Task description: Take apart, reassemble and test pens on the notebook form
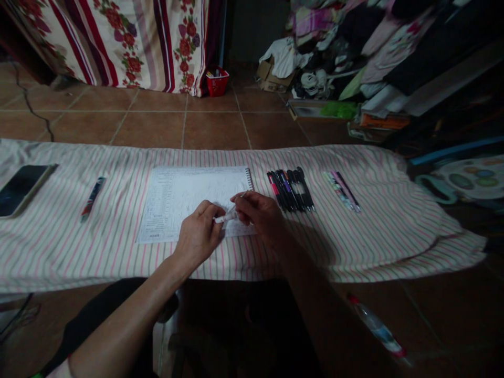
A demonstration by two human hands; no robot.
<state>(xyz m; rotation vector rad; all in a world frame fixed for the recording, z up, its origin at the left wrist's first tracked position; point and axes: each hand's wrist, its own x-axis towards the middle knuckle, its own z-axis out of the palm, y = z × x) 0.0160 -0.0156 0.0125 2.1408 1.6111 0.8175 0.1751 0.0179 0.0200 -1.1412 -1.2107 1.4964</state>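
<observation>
Left hand point(199, 236) is curled round a white pen point(225, 217), pinching the barrel, and the right hand point(258, 212) seems to pinch the far end right next to it, so both are working the same pen above a printed spiral notepad point(189, 205). The notepad lies flat on a soft striped cloth point(366, 252). Dark plastic pens point(290, 190) sit side by side to the right, probably lined up for easy grabbing, and a phone point(21, 190) lies off left.
</observation>
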